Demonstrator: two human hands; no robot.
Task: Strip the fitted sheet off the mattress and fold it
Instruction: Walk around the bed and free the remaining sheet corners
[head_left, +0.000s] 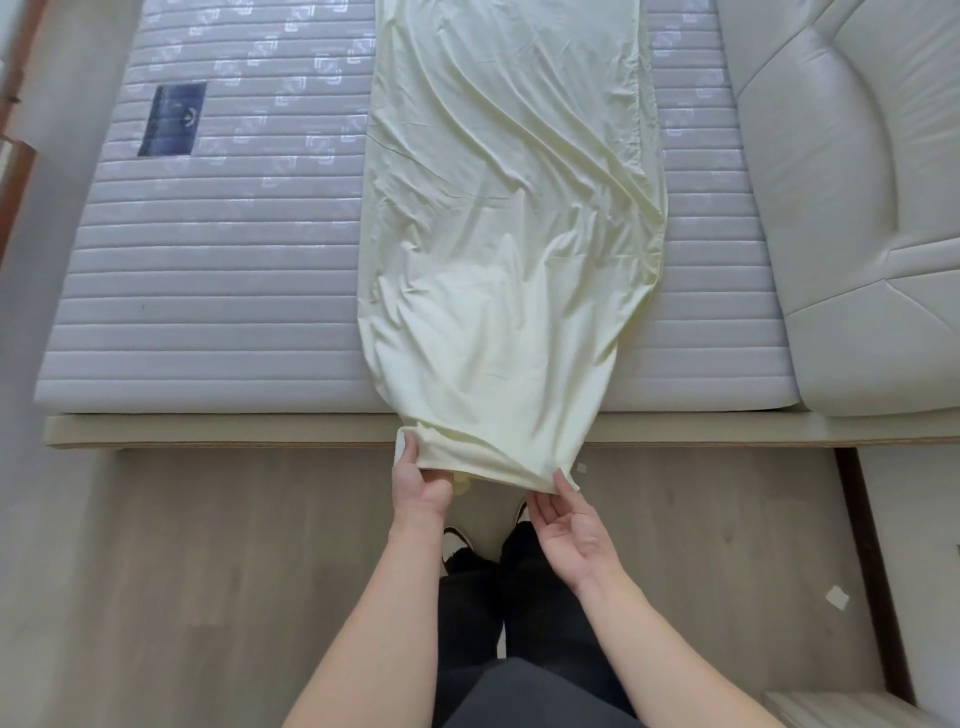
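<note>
The pale yellow fitted sheet (498, 249) lies as 1 long folded strip on the bare mattress (208, 291), from 12 o'clock down past the near edge. The left hand (418, 483) pinches its near corner; the right hand (569, 525) (palm up, fingers loosely spread) touches the other corner at 6 o'clock.

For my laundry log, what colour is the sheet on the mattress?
Pale yellow sheet, plain, seen in the head view.
</note>
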